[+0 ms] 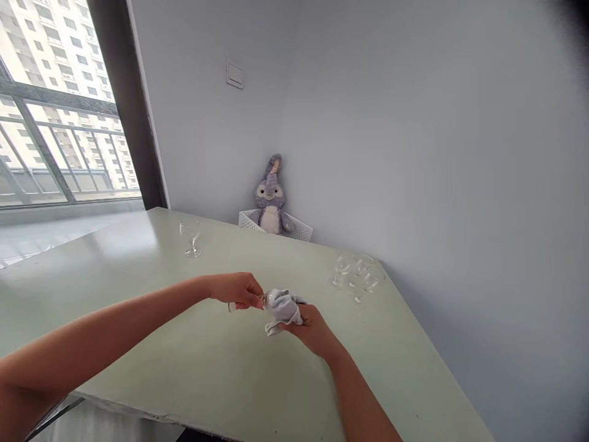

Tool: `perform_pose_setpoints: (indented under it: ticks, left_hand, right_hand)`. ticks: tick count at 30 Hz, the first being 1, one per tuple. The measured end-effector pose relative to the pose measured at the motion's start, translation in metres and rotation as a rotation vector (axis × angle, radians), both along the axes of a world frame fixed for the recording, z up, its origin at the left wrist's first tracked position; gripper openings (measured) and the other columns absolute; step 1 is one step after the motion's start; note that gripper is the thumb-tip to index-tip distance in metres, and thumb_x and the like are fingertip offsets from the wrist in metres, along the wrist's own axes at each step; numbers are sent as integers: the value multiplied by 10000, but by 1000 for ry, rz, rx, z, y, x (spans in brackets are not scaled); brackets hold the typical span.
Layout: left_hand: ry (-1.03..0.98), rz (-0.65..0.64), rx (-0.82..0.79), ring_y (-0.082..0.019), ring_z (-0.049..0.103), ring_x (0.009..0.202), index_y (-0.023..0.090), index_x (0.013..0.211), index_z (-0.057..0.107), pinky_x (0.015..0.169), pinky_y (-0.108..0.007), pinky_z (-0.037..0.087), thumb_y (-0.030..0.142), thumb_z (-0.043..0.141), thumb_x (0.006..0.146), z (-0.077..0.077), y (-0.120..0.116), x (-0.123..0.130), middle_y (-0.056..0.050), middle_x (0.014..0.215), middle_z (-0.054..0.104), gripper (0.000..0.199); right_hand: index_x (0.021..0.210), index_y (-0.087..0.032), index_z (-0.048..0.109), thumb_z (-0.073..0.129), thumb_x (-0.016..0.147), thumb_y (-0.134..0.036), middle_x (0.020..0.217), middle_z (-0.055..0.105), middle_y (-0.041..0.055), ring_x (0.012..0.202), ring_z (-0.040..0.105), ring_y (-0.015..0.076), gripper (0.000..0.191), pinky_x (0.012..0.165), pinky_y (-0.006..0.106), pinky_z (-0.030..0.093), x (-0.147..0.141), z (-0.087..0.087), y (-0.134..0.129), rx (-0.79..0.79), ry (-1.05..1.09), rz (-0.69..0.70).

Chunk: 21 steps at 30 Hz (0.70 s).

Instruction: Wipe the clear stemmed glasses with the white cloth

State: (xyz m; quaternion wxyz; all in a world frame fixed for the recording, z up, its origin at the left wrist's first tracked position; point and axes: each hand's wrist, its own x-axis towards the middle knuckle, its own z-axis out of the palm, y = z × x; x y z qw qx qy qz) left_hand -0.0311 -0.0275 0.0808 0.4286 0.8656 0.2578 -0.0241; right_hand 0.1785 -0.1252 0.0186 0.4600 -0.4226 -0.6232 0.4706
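Head view: holding stemmed glass (266, 299) against cloth (283, 308) with narrowly pinched left hand (237, 290); bunching cloth in curled right hand (313, 329). Noted 1 upright goblet (190, 233) left beyond cloth, clustered glasses (361, 267) right of cloth.

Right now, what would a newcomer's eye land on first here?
Likely the grey plush toy, sitting in a white basket in the corner at the table's far edge. Next, at centre, the left hand grips a stemmed glass while the right hand holds a pale cloth at its bowl end. After that, a lone glass stands off to the left, with a cluster of glasses at the right.
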Motion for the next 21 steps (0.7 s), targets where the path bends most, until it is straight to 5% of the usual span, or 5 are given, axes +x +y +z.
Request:
perform_pose_setpoints:
  ticks: [4,8,10,16,21]
  left_hand:
    - [-62,156,-205,-99,406,480,174,702,626,532,-255,386,544,538,685,-14,17,-15,33,484,426,380]
    - [-27,496,59,-99,431,459,176,731,624,473,-231,345,575,495,691,-27,33,-21,29,497,440,422]
    - [53,564,227,-106,462,456,195,729,628,454,-219,315,565,471,711,-28,33,-19,20,504,478,403]
    - [67,301,748,-143,524,521,216,651,629,503,-231,306,476,462,769,-32,-7,11,-16,540,578,331]
    - [-52,87,1068,-165,540,550,170,702,593,592,-285,354,401,383,849,-45,-27,27,-62,558,577,345]
  right_hand:
    - [685,-173,648,641,677,-370,642,587,6,626,551,167,198,598,296,464,12,-5,10,15,53,-126]
    - [733,-182,646,543,758,-455,565,595,23,564,568,188,293,600,321,457,18,-9,10,110,21,-565]
    - [845,-203,664,527,771,-461,696,656,62,706,597,235,302,690,352,449,13,-7,5,270,-168,-571]
    - [1233,-294,481,513,805,-394,1193,560,60,1104,480,299,441,956,454,276,-14,-7,-2,584,-639,-308]
    - [1086,-273,603,485,821,-359,1149,587,40,1083,494,247,302,942,400,320,-7,-5,7,399,-358,-369]
